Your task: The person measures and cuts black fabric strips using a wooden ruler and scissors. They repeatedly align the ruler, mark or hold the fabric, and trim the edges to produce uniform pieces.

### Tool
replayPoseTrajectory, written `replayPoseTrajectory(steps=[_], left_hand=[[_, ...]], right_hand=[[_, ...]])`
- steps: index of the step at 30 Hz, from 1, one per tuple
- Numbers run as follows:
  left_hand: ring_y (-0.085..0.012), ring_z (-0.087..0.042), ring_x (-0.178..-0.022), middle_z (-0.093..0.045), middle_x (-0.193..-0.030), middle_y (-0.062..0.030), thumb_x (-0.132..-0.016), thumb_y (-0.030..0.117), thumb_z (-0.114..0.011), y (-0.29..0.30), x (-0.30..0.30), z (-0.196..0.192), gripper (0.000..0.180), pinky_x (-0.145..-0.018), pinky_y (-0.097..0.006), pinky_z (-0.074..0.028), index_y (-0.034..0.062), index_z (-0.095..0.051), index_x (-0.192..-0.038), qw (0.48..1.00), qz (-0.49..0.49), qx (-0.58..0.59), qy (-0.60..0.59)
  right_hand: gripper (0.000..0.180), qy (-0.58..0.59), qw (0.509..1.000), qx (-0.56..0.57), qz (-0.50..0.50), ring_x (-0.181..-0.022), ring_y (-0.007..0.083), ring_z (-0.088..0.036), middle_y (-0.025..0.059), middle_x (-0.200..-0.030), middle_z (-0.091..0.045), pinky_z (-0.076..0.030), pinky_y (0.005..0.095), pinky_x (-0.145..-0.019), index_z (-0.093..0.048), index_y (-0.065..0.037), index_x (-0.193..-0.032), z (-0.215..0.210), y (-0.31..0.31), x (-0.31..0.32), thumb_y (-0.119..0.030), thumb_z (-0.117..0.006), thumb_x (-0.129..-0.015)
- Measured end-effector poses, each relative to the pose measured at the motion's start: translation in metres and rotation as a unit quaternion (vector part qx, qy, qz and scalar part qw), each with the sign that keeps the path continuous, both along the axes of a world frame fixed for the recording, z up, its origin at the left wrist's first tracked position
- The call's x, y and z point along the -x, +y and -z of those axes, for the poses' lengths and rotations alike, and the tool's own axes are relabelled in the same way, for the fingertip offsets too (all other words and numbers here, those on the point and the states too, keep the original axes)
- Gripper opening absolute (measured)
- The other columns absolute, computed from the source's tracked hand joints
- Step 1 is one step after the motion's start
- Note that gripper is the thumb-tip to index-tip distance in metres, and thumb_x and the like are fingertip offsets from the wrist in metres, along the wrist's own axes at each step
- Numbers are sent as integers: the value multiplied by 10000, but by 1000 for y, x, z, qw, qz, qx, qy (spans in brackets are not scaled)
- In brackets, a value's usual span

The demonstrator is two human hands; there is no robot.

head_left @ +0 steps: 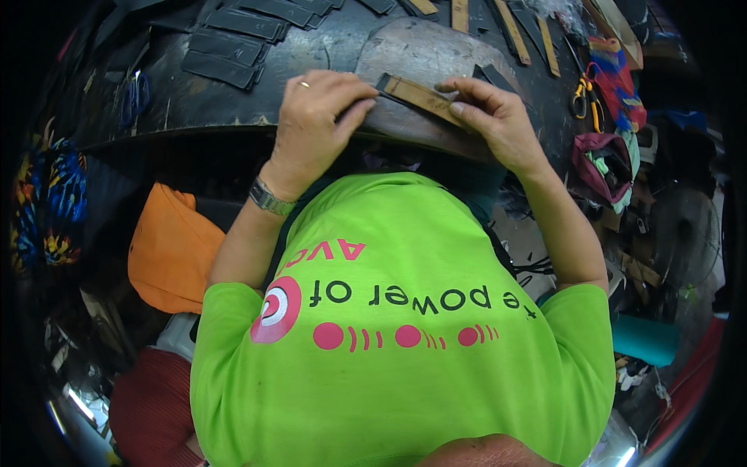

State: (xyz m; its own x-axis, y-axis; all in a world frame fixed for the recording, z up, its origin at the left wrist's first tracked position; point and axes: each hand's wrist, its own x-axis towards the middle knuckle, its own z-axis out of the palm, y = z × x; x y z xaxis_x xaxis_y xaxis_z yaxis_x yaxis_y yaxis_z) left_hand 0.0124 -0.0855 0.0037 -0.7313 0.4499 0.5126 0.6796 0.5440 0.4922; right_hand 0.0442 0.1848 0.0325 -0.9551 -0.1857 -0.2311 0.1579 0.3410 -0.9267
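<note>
A flat tan strip [424, 96], like a wood or card template, lies slantwise along a black strip [387, 82] that shows at its left end and lower edge. My right hand [502, 121] grips the tan strip's right end between thumb and fingers. At the other end, my left hand [315, 117] has its thumb and forefinger closed at the black strip's corner. Both hands are over a worn grey board [412, 47] at the table's near edge. What lies under the strips is hidden.
Stacked black strips [226, 58] lie at the far left, near blue-handled scissors [135, 97]. More tan strips [510, 31] are at the far right. Yellow-handled scissors [580, 97] and a maroon pouch [603, 163] sit at the right. An orange cloth [173, 249] hangs at the left.
</note>
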Motion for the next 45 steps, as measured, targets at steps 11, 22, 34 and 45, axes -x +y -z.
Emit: replayPoseTrajectory(steps=[11, 22, 34, 45], left_hand=[[-209, -601, -1035, -681, -1089, -2, -825, 135, -727, -1, -16, 11, 230, -925, -372, -415, 114, -715, -1053, 999, -2, 19, 34], [-241, -548, -1085, -639, -1136, -15, -854, 165, -703, 3, -19, 10, 282, -969, -400, -403, 129, -701, -1133, 998, -4, 57, 20], [-239, -540, -1127, -631, -1175, -26, -839, 141, -697, 3, -19, 8, 286, -974, -401, -400, 108, -697, -1123, 997, 2, 66, 27], [-274, -512, -1247, -565, -1282, -122, -830, 204, -721, 8, -22, -11, 488, -1108, -441, -359, 33, -589, -1267, 984, 97, 146, -2]], right_hand=[[280, 90, 988, -118, -39, -1004, 121, -624, 81, -1091, -703, -478, 262, -920, -660, 21, -1192, 4, -12, 4, -2, -598, -920], [289, 81, 986, -137, -48, -979, 131, -634, 86, -1062, -707, -484, 265, -902, -665, 17, -1192, 4, -11, 9, 8, -593, -913], [297, 103, 983, -145, -55, -963, 134, -640, 84, -1037, -703, -485, 259, -896, -675, 5, -1180, 2, -13, 5, 34, -602, -894], [287, 43, 992, -110, -33, -876, 154, -669, 114, -968, -725, -515, 285, -805, -677, -5, -1150, -5, 0, 5, -83, -681, -874]])
